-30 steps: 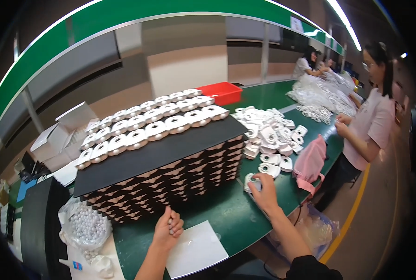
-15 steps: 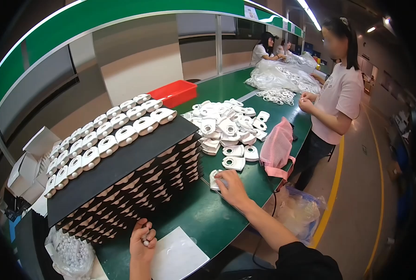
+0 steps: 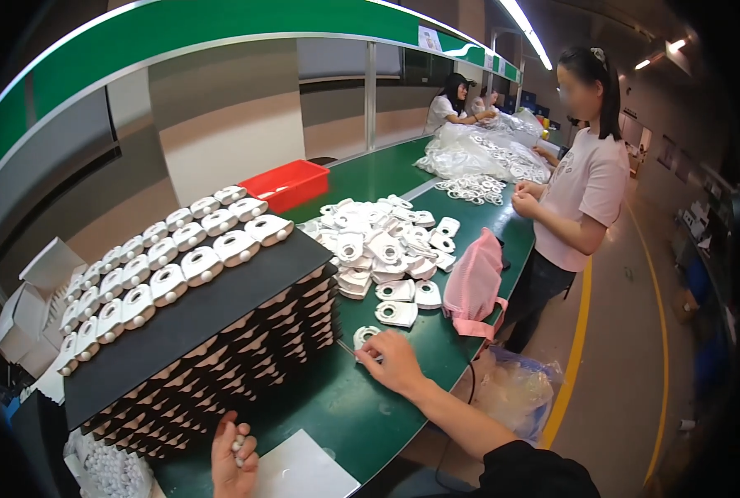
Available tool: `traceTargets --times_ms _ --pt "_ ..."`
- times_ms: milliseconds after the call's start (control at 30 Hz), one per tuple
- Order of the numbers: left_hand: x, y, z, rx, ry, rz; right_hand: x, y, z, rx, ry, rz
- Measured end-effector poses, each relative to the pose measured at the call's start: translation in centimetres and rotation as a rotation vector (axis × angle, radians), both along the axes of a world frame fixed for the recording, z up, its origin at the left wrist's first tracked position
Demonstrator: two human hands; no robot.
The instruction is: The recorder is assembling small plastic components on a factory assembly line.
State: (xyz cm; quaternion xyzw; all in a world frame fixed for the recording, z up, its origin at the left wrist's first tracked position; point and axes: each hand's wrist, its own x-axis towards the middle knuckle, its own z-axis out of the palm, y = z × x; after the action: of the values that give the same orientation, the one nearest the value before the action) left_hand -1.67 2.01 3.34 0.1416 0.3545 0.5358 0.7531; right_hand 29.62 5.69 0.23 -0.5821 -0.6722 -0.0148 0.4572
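My right hand has its thumb and fingers closed at the near edge of a white plastic housing with a round hole, lying on the green table. My left hand is curled, palm up, around several small white balls by the front of the black stack. Beyond my right hand, a heap of similar white housings covers the table, with a few lying loose on the near side. Rows of white housings, with white balls at their near ends, sit on top of the stack.
Black trays stand stacked at the left. A bag of white balls is at lower left, and a white sheet lies near me. A red bin stands behind; a pink mesh bag lies right. A co-worker stands beyond it.
The whole view has shifted, so the scene sits lower and further left. My right fingers have slid slightly toward the housing's near edge. My left hand still holds the balls.
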Motion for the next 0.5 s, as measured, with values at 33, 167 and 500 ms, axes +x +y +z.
traceTargets --times_ms 33,167,500 --pt "-0.1 0.0 0.4 -0.005 0.017 0.029 -0.1 0.1 0.1 -0.007 -0.008 -0.007" --pt "-0.9 0.5 -0.5 0.032 -0.035 -0.042 -0.1 0.0 0.0 -0.059 -0.028 -0.009" --pt "0.0 0.3 0.0 0.021 -0.1 -0.027 0.6 -0.1 -0.6 -0.035 0.009 -0.064"
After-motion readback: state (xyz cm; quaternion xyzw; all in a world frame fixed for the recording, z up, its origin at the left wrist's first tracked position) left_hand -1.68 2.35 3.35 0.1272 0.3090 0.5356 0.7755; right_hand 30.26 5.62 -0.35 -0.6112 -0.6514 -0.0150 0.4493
